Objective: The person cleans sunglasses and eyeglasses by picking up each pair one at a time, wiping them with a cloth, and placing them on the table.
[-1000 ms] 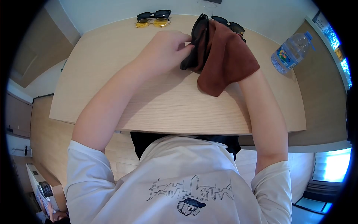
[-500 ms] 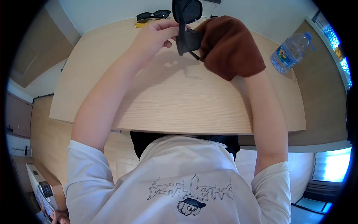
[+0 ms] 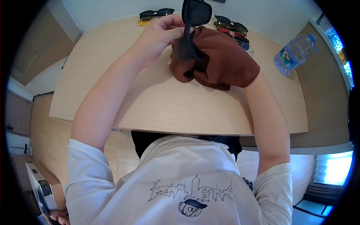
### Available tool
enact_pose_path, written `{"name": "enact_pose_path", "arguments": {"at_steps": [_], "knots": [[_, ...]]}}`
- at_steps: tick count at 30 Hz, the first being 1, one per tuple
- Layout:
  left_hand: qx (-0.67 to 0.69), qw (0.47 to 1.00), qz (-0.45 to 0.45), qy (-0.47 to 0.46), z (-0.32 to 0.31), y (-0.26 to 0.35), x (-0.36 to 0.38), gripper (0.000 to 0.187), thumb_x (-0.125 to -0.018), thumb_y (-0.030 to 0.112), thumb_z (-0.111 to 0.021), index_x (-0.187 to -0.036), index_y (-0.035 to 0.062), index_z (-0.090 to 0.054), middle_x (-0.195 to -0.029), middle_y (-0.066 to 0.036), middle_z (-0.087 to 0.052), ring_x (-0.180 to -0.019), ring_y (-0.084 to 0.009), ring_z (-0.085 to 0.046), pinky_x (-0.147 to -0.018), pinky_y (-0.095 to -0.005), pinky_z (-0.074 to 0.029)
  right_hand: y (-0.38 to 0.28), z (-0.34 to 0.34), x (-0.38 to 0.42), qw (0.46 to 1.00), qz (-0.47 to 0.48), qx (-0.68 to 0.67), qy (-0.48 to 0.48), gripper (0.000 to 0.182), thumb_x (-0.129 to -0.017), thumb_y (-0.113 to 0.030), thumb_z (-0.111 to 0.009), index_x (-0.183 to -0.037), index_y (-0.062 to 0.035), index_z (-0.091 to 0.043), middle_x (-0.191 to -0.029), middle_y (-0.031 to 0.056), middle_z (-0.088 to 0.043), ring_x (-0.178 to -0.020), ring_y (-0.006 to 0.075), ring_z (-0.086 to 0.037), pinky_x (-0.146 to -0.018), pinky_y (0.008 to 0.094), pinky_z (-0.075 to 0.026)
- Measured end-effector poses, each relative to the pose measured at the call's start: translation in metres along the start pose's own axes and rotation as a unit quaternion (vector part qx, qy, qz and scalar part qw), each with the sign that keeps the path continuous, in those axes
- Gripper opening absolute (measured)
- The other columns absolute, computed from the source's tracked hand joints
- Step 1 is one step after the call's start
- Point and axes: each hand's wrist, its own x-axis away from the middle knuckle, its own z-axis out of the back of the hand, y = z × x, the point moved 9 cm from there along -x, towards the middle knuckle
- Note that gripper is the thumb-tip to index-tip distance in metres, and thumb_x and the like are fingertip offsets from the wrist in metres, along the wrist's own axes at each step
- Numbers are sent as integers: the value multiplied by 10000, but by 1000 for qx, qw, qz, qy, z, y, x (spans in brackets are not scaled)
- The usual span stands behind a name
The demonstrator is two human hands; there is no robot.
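A pair of black sunglasses [image 3: 198, 14] is held up on its side over the far part of the table, one lens above the other. My left hand [image 3: 159, 37] is closed on it, thumb and fingers pinching the frame near its middle. A brown cloth [image 3: 225, 62] drapes over my right hand and hides its fingers. The cloth lies against the lower part of the sunglasses, covering most of the lower lens. A black temple arm crosses in front of the cloth.
At the back left of the wooden table [image 3: 180, 108] lie black sunglasses [image 3: 156, 13] and yellow-lensed glasses [image 3: 144, 21]. Several more glasses [image 3: 235, 28], some with red or blue lenses, are lined up behind the cloth. A plastic water bottle [image 3: 294, 54] stands at the right.
My right hand and the cloth have moved left and toward me, onto the lower lens. The sunglasses have shifted slightly right. The glasses at the back right have come into view.
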Motion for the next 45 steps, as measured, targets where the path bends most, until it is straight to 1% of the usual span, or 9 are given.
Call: {"name": "enact_pose_path", "arguments": {"at_steps": [15,17,21,24,30,32,36,39,45], "knots": [[-30,998,-42,26,-7,5,2,132,-975,193,-695,-1064,98,-673,-997,45,-671,-958,-72,-613,-927,-261,-470,2,-12,0,992,-3,-106,62,199,-753,43,-542,-868,-31,-686,-860,98,-705,-749,232,-725,-677,312,-574],[-47,997,-39,40,-6,6,2,139,-974,214,-699,-1053,100,-680,-975,48,-668,-948,-69,-602,-909,-259,-462,24,-20,0,940,-112,-321,36,182,-777,49,-527,-883,-18,-660,-871,81,-715,-768,211,-733,-687,306,-587],[-88,991,-51,82,-3,12,4,167,-970,264,-712,-1036,111,-701,-927,54,-662,-916,-62,-580,-867,-258,-452,-3,-9,-1,994,56,-56,70,161,-791,38,-535,-910,-5,-635,-855,66,-712,-775,216,-735,-703,311,-590],[-89,990,-39,102,-1,15,6,182,-973,277,-708,-1059,117,-707,-939,59,-669,-910,-65,-592,-861,-264,-455,18,-19,5,966,-141,-212,43,131,-839,23,-541,-939,-7,-620,-835,55,-704,-782,231,-727,-744,317,-587],[-52,990,-15,133,16,6,2,171,-978,300,-698,-1046,143,-709,-971,63,-693,-961,-63,-601,-870,-257,-432,-29,-6,7,961,218,149,87,181,-894,-18,-595,-1074,-24,-614,-847,67,-704,-726,220,-704,-739,340,-584],[-45,988,-11,147,21,7,3,173,-974,307,-702,-1044,149,-706,-977,60,-696,-955,-59,-598,-859,-254,-429,13,-5,5,959,-98,-253,86,162,-1012,-112,-527,-1117,2,-573,-901,102,-733,-751,196,-739,-655,292,-580],[-4,989,10,147,27,3,2,183,-957,316,-723,-1030,151,-697,-977,53,-696,-925,-52,-591,-825,-248,-422,38,-14,10,873,-196,-432,114,197,-1050,-164,-459,-1087,-8,-573,-866,89,-706,-675,184,-692,-604,291,-559],[25,989,23,142,26,1,0,183,-954,310,-730,-1007,140,-693,-969,51,-693,-914,-50,-586,-819,-253,-422,50,-27,10,706,-200,-674,87,241,-867,-140,-659,-1081,-31,-632,-894,105,-702,-756,234,-676,-738,339,-561],[50,988,7,147,27,7,0,201,-961,314,-725,-1007,121,-691,-954,28,-705,-909,-56,-625,-810,-257,-465,25,14,4,964,-102,-198,147,304,-897,-167,-635,-1170,-47,-579,-1042,69,-663,-945,172,-624,-855,294,-514]]}}
